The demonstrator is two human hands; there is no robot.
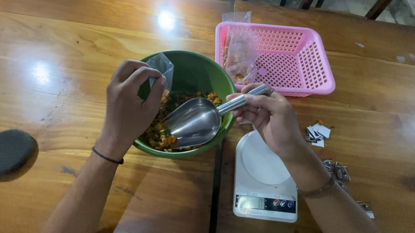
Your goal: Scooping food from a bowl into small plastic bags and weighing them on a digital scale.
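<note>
Nearest to me, low in the head view, sits a white kitchen scale (265, 179) on the wooden table (79, 55), with its small display at the near edge. My right forearm crosses above its right side. To the right of the scale lie scattered small paper pieces (317, 134) and a few small metal clips (338, 171). At the far left, near the table edge, rests a dark round pad (6, 152).

Farther in, my right hand (268, 117) is wrapped tight around the handle of a metal scoop (195, 123). The scoop's long axis runs from upper right to lower left: the handle end pokes out past my fingers toward the pink basket, and the open mouth points down and left into the green bowl (195, 69). The scoop pan lies left of my grip, over the bowl's near half, resting on or just above the mixed orange and green pieces (162, 138) inside; I cannot tell whether it touches them.

My left hand (131, 99) is over the bowl's left rim, fingers pinched shut on the top of a small clear plastic bag (162, 70). The bag stands roughly upright, its open end up, just left of the scoop's mouth.

Farthest away, beyond the bowl and to its right, the pink plastic basket (308, 60) holds a few filled clear bags (240, 55) in its left corner.
</note>
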